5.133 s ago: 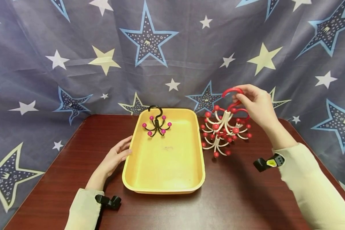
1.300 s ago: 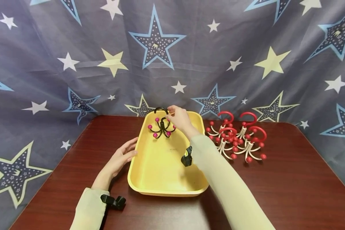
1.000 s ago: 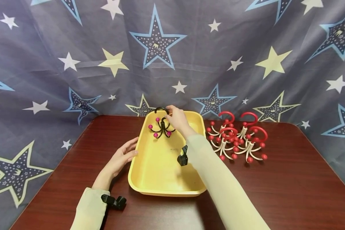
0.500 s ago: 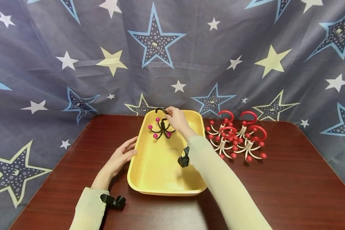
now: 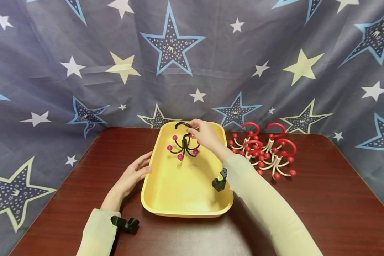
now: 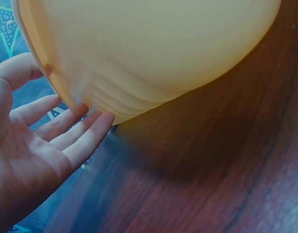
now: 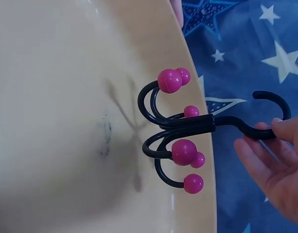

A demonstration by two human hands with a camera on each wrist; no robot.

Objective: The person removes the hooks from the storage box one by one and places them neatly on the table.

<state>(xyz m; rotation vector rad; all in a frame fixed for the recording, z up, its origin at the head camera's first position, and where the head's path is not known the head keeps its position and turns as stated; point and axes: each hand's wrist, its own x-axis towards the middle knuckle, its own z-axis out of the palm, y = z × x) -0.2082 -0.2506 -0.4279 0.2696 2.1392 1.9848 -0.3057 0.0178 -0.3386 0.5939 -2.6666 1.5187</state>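
Observation:
A black claw hanger with pink ball tips hangs upright over the back part of the yellow tray. My right hand pinches its curved hook between thumb and fingers. In the right wrist view, the hanger's shadow falls on the tray floor, apart from its arms. At the tray's left side, my left hand touches the wall with extended fingers. The left wrist view has those fingertips against the outside of the tray.
Several white claw hangers with red hooks and red ball tips stand close together on the dark wooden table, just right of the tray. A star-patterned curtain hangs behind the table.
Earlier my right hand held a red-hooked white hanger, which now stands with the others on the right. It has since gripped the black hanger and raised it slightly, rightward. The left hand stays put.

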